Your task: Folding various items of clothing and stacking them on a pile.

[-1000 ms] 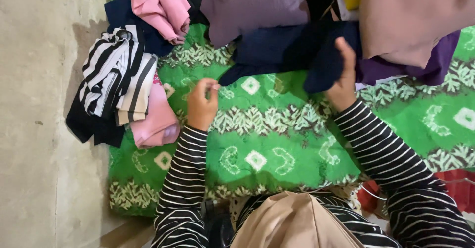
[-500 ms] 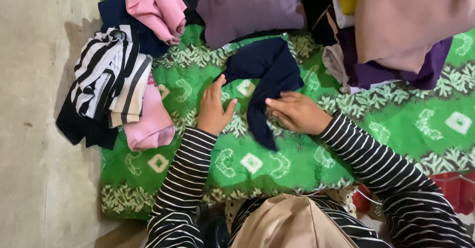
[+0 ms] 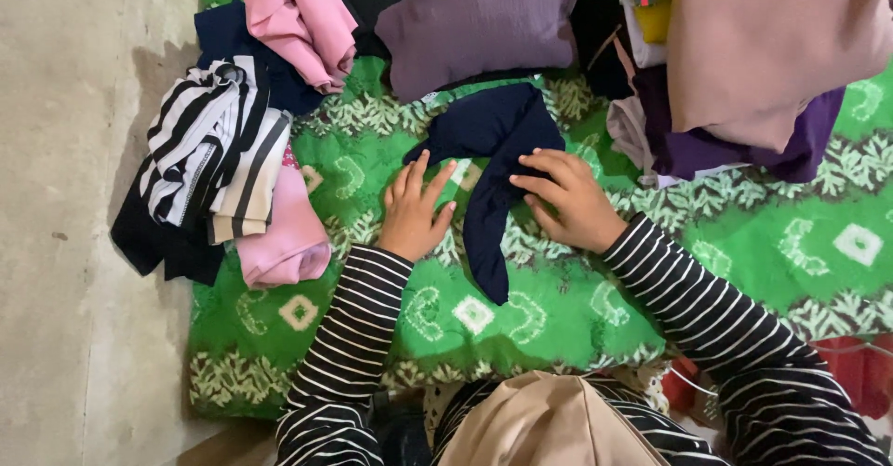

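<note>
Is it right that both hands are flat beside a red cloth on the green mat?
Not quite. The head view shows the cloth is dark blue, not red. The left hand and right hand do rest beside it on the green mat.

Both hands (image 3: 493, 206) on navy cloth (image 3: 493, 159)

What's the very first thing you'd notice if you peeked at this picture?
The bright green patterned cloth spread over the floor jumps out first. In its middle lies a dark navy garment, with the left hand and the right hand pressed flat on either side of it. At the cloth's left edge sits a pile topped by a black-and-white striped garment.
</note>
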